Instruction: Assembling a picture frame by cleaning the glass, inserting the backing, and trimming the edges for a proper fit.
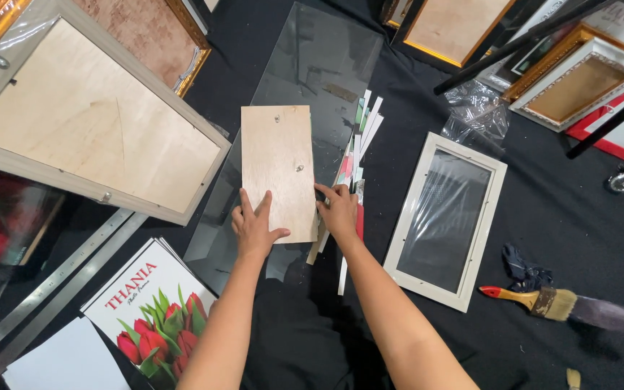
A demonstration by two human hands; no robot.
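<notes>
A small plywood backing board (277, 162) lies on a sheet of clear glass (312, 65) over a black cloth. My left hand (254, 227) rests flat on the board's near left corner, fingers spread. At the board's near right edge, my right hand (341, 211) touches it with fingers curled, lying over a fanned stack of printed paper strips (361, 137). An empty white picture frame (445, 220) lies face down just right of my right hand.
A large frame with a plywood back (88, 119) lies at the left. A steel ruler (45, 289) and a tulip print (149, 314) sit near left. A paintbrush (536, 300), dark rag (525, 273), crumpled plastic (478, 108) and more frames (579, 83) are at the right.
</notes>
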